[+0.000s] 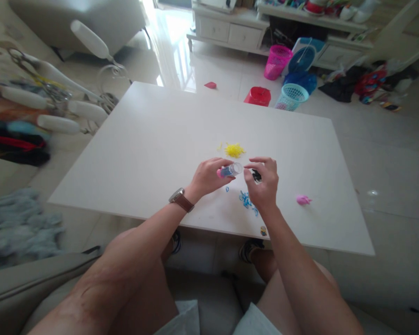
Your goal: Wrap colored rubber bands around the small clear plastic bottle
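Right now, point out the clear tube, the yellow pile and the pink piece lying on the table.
Clear tube point(229, 170): head view, on its side wall.
Yellow pile point(234, 150): head view, middle of the heap.
Pink piece point(302, 200): head view, on its rounded body.

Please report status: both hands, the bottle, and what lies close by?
Left hand gripping small clear pink-ended bottle, bluish inside. Right hand near its rim, pinch unclear. Close by: loose blue pieces, yellow pile of small pieces.
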The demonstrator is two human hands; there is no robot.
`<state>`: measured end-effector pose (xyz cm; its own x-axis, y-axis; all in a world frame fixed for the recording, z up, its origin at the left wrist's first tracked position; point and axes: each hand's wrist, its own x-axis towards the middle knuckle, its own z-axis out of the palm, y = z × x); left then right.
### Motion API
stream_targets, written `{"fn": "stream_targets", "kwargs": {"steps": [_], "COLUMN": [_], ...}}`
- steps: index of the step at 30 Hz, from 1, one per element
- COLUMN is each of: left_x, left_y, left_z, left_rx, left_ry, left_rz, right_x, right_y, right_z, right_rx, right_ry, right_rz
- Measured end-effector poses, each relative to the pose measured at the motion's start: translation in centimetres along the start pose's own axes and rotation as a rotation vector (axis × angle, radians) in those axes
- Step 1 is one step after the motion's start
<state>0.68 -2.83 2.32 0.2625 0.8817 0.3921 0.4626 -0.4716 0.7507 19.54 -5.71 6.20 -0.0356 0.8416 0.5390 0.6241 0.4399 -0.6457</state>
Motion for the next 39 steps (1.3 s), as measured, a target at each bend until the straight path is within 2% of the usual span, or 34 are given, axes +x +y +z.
{"fn": "stream_targets", "kwargs": {"steps": [2, 4, 7, 9, 11, 13, 15, 19, 21, 23, 25, 28, 32, 35, 39], "left_x": [0.0, 0.0, 0.0, 0.1, 0.2, 0.4, 0.3, -0.6, -1.2, -1.6, -1.5, -0.7, 0.3, 0.7, 1.2], "left_y": [-0.8, -1.5, -1.5, -0.8, -0.1, 0.1, -0.4, -2.6, -3.3, -3.1, -2.3, -0.4, 1.1, 0.9, -0.1], "left_z": [0.0, 0.1, 0.2, 0.3, 0.5, 0.8, 1.3, 2.9, 3.9, 4.9, 5.6, 6.0, 6.1, 6.0, 5.4], "left_rx": [-0.039, -0.104, -0.229, -0.335, -0.434, -0.479, -0.440, -0.144, -0.026, 0.029, 0.019, -0.152, -0.356, -0.320, -0.248], "left_ry": [-0.008, -0.040, -0.066, -0.065, -0.087, -0.112, -0.138, -0.277, -0.381, -0.430, -0.382, -0.266, -0.276, -0.179, -0.030], "left_rz": [-0.116, -0.213, -0.271, -0.274, -0.263, -0.250, -0.246, -0.267, -0.276, -0.264, -0.223, -0.133, -0.080, -0.129, -0.191], "right_x": [0.2, 0.3, 0.1, -0.3, -0.7, -1.0, -0.9, -0.4, -0.4, -0.6, -1.1, -1.7, -2.2, -3.0, -5.0], "right_y": [0.8, 1.8, 2.5, 2.4, 2.2, 2.4, 2.9, 4.5, 5.2, 5.6, 5.9, 6.0, 6.6, 7.4, 7.7], "right_z": [0.0, 0.0, 0.2, 0.4, 0.6, 0.7, 0.4, -1.4, -2.4, -3.0, -3.2, -2.8, -2.7, -3.3, -3.1], "right_rx": [0.014, 0.052, 0.177, 0.286, 0.367, 0.368, 0.290, 0.120, 0.077, 0.068, 0.133, 0.259, 0.257, 0.080, -0.229], "right_ry": [0.029, -0.026, -0.270, -0.452, -0.527, -0.484, -0.366, -0.163, -0.128, -0.136, -0.184, -0.273, -0.342, -0.469, -0.745], "right_rz": [0.116, 0.261, 0.394, 0.394, 0.375, 0.382, 0.408, 0.433, 0.450, 0.472, 0.489, 0.477, 0.446, 0.403, 0.315]}}
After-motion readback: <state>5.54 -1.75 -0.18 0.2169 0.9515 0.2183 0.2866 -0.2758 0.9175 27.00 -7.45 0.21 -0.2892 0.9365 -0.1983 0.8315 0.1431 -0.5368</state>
